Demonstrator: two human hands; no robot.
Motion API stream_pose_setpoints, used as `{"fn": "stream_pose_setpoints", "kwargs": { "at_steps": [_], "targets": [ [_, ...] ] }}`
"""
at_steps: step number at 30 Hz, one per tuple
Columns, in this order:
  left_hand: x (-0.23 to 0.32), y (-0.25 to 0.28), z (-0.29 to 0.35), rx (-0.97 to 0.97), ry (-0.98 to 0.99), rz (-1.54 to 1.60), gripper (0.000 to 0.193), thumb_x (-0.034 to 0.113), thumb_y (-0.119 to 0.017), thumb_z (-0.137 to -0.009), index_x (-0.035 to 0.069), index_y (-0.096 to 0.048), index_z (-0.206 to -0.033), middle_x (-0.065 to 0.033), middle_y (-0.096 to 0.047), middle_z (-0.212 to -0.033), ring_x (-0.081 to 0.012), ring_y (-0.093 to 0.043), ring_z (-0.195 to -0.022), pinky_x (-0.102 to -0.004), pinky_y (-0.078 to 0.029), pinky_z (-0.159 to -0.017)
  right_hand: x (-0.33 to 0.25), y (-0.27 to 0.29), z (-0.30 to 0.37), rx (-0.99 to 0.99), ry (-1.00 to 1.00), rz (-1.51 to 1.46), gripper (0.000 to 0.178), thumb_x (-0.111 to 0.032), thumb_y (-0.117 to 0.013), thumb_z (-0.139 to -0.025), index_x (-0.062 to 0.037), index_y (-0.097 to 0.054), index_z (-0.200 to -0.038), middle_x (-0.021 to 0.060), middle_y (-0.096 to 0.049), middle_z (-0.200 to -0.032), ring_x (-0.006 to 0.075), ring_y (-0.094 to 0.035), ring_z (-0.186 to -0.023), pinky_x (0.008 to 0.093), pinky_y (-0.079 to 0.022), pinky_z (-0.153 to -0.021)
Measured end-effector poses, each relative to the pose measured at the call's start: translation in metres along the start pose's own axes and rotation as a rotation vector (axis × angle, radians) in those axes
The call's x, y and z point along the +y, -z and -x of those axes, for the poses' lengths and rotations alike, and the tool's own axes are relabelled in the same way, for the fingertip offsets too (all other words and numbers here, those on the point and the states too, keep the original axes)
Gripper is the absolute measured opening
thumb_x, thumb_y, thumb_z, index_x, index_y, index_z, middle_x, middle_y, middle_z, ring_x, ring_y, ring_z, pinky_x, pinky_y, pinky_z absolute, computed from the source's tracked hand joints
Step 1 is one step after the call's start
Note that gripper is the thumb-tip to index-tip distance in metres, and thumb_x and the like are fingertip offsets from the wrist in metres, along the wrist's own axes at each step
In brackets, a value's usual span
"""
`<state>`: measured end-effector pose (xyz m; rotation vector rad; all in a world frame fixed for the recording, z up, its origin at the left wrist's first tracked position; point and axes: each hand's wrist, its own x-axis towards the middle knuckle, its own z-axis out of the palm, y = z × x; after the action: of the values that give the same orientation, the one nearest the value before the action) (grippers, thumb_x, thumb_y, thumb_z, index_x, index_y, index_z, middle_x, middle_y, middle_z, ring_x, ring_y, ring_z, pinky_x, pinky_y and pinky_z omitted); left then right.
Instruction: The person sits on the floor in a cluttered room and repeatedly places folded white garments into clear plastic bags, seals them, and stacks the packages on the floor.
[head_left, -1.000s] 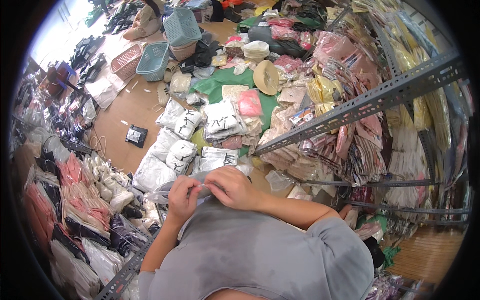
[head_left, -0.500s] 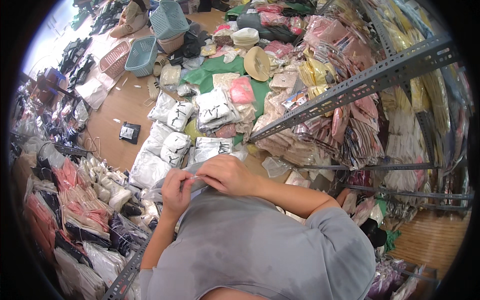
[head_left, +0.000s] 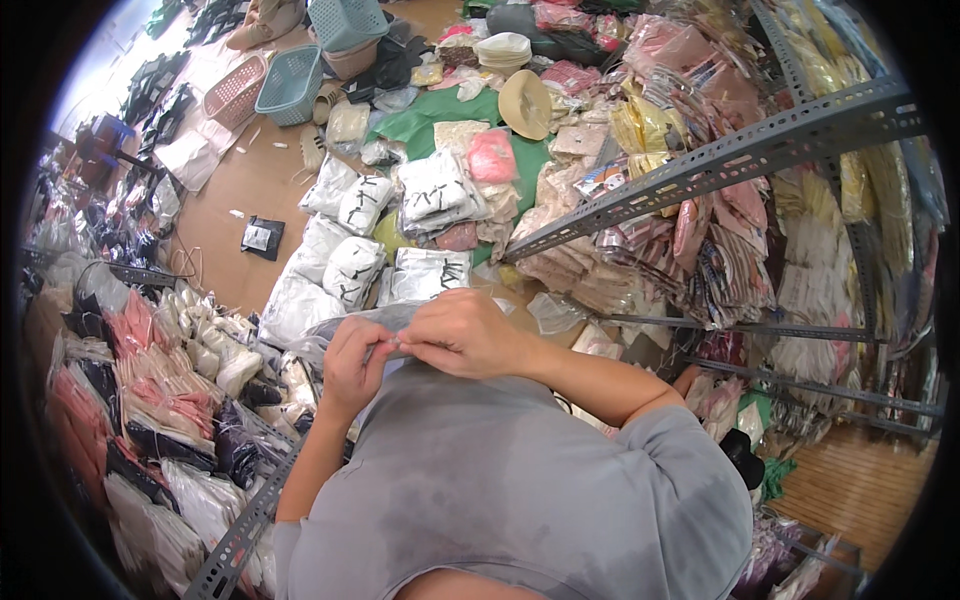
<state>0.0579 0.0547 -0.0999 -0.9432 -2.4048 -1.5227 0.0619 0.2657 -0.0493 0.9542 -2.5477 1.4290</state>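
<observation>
My left hand (head_left: 354, 366) and my right hand (head_left: 462, 335) meet in front of my chest, both pinching the edge of a clear plastic bag (head_left: 322, 334). The fingertips of the two hands almost touch along that edge. Most of the bag is hidden behind my hands and against my grey shirt, so its contents cannot be made out. Just beyond it lie white packages (head_left: 296, 308) with black markings, and another white package (head_left: 430, 272) sits right past my right hand.
Metal shelf frames stand at the right (head_left: 720, 170) and lower left (head_left: 245, 520), loaded with bagged clothes (head_left: 165, 385). On the floor ahead are a green sheet (head_left: 445, 112), a straw hat (head_left: 524, 105), a small black packet (head_left: 262, 238) and plastic baskets (head_left: 290, 85).
My right hand has risen slightly, and both hands still pinch the bag's edge. The whole view has shifted a little.
</observation>
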Motion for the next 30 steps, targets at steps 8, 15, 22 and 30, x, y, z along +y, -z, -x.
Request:
{"fn": "stream_pose_setpoints", "kwargs": {
  "at_steps": [8, 15, 22, 30],
  "targets": [
    [0.011, 0.000, -0.008, 0.005, 0.035, 0.031, 0.015, -0.004, -0.068, -0.075, 0.001, -0.060, -0.086, -0.0111, -0.057, -0.079, -0.0268, -0.056, -0.073, -0.0336, -0.045, -0.064, 0.017, -0.007, 0.022, 0.087, 0.013, 0.103, 0.010, -0.010, -0.069, -0.079, -0.0064, -0.066, -0.088, 0.0075, -0.066, -0.080, 0.0250, -0.063, -0.074, 0.0355, -0.048, -0.066],
    [0.018, 0.002, -0.016, -0.018, 0.044, -0.029, 0.014, 0.000, -0.070, -0.073, 0.002, -0.060, -0.084, -0.0104, -0.059, -0.081, -0.0282, -0.057, -0.076, -0.0360, -0.045, -0.069, 0.016, -0.009, 0.024, 0.063, -0.011, 0.133, 0.014, -0.009, -0.070, -0.077, -0.0064, -0.066, -0.090, 0.0065, -0.066, -0.082, 0.0237, -0.064, -0.077, 0.0351, -0.048, -0.068],
    [0.022, -0.004, -0.025, -0.069, -0.001, -0.023, 0.014, 0.003, -0.070, -0.073, 0.003, -0.061, -0.084, -0.0078, -0.061, -0.079, -0.0272, -0.057, -0.077, -0.0354, -0.044, -0.071, 0.017, -0.011, 0.022, 0.140, 0.051, 0.184, 0.010, -0.013, -0.067, -0.078, -0.0059, -0.062, -0.082, 0.0068, -0.060, -0.071, 0.0253, -0.060, -0.067, 0.0371, -0.044, -0.058],
    [0.025, -0.004, -0.028, -0.098, -0.046, -0.032, 0.015, 0.007, -0.070, -0.075, 0.004, -0.062, -0.087, -0.0073, -0.061, -0.081, -0.0277, -0.057, -0.078, -0.0372, -0.045, -0.073, 0.019, -0.015, 0.021, 0.055, 0.000, 0.183, 0.012, -0.013, -0.068, -0.076, -0.0058, -0.065, -0.085, 0.0062, -0.063, -0.075, 0.0244, -0.061, -0.069, 0.0356, -0.045, -0.061]
  ]
}}
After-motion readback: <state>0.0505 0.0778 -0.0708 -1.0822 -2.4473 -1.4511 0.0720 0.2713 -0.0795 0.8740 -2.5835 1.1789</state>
